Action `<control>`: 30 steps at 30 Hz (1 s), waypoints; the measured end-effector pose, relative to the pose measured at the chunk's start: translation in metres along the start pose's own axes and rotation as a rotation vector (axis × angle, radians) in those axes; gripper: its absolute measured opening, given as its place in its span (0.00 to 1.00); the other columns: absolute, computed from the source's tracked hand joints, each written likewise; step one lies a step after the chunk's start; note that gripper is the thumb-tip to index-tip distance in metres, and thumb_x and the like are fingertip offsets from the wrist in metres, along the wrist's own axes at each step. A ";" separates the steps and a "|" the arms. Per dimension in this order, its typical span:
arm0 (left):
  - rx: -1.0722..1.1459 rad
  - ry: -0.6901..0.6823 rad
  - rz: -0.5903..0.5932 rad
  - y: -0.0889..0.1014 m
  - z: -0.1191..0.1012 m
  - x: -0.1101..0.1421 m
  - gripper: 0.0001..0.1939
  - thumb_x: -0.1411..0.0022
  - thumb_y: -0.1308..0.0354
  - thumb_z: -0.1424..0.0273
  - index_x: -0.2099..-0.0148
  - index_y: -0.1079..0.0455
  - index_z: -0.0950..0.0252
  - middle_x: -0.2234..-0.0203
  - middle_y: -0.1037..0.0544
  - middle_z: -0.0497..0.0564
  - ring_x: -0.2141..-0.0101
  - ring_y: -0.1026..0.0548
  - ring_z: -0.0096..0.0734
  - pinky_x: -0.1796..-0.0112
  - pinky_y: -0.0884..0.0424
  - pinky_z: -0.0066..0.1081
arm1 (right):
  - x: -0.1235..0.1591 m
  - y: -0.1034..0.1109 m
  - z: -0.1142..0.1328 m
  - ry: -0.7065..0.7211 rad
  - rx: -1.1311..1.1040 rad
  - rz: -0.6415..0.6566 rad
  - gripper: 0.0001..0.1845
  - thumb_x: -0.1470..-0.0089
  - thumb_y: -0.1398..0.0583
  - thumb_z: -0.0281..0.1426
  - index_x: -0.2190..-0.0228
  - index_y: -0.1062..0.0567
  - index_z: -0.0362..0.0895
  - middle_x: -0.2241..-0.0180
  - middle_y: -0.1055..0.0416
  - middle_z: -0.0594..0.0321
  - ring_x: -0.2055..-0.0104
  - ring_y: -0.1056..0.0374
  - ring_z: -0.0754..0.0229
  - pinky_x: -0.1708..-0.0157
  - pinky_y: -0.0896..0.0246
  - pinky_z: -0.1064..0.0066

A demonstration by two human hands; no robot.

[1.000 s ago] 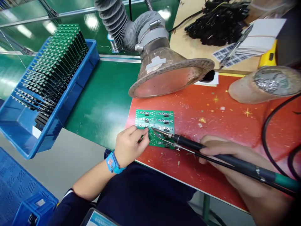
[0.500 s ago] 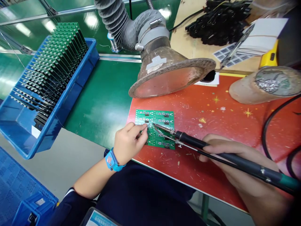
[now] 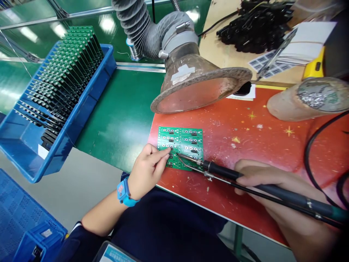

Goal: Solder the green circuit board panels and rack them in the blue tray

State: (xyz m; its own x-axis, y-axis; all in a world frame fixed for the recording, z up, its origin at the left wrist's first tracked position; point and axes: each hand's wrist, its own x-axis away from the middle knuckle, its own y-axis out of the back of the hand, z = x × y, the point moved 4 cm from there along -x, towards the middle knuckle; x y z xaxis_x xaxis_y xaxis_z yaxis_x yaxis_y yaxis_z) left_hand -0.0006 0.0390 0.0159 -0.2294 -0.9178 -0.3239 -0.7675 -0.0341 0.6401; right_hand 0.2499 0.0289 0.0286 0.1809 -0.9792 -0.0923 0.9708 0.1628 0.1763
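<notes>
Red mat (image 3: 234,123) spreads beyond the board (image 3: 181,142), left hand (image 3: 146,169) pinched over its edge, contents unclear, right hand (image 3: 261,175) clasping soldering iron (image 3: 222,169)

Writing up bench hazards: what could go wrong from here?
Burn: the bare left hand is close to the tip of the soldering iron; if hot, a small slip could touch skin.
Shift: the green circuit board lies on the red surface with no clamp visible, so a nudge might move it.
</notes>
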 end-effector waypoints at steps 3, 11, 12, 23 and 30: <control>-0.015 -0.022 0.014 -0.002 -0.001 0.002 0.11 0.29 0.42 0.77 0.48 0.23 0.75 0.71 0.35 0.49 0.71 0.33 0.23 0.69 0.30 0.24 | 0.001 0.004 0.000 -0.026 -0.004 -0.052 0.07 0.31 0.41 0.36 0.62 0.24 0.53 0.72 0.34 0.60 0.69 0.35 0.58 0.70 0.41 0.63; -0.045 -0.014 0.038 -0.006 0.000 0.001 0.12 0.29 0.43 0.77 0.50 0.21 0.76 0.72 0.35 0.50 0.72 0.33 0.24 0.70 0.31 0.26 | 0.001 0.005 -0.007 -0.011 -0.011 0.031 0.06 0.31 0.42 0.34 0.60 0.24 0.55 0.72 0.32 0.60 0.69 0.35 0.56 0.68 0.42 0.62; -0.048 -0.015 0.040 -0.007 0.000 0.001 0.12 0.29 0.43 0.77 0.50 0.21 0.76 0.72 0.35 0.50 0.72 0.33 0.24 0.70 0.31 0.26 | 0.002 0.004 -0.007 -0.012 -0.009 0.046 0.06 0.31 0.42 0.34 0.59 0.24 0.55 0.72 0.32 0.61 0.69 0.34 0.56 0.68 0.42 0.62; -0.152 -0.076 0.013 -0.011 0.000 -0.006 0.12 0.28 0.44 0.76 0.49 0.22 0.75 0.72 0.35 0.49 0.72 0.33 0.24 0.71 0.33 0.26 | 0.002 0.007 -0.016 0.052 -0.057 0.033 0.06 0.33 0.41 0.28 0.59 0.23 0.51 0.71 0.32 0.61 0.68 0.33 0.60 0.68 0.41 0.65; -0.245 -0.093 0.008 -0.017 0.004 -0.010 0.11 0.27 0.44 0.74 0.51 0.22 0.73 0.72 0.36 0.49 0.74 0.35 0.24 0.73 0.33 0.26 | -0.004 0.016 -0.036 0.240 -0.052 0.235 0.14 0.33 0.44 0.22 0.51 0.26 0.46 0.69 0.30 0.61 0.65 0.29 0.62 0.67 0.33 0.68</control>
State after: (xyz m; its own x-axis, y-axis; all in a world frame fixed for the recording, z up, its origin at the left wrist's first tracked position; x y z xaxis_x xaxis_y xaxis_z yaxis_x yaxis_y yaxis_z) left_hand 0.0126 0.0506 0.0052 -0.2977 -0.8786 -0.3735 -0.6005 -0.1319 0.7887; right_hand 0.2702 0.0396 -0.0035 0.4264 -0.8589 -0.2838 0.9039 0.3923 0.1707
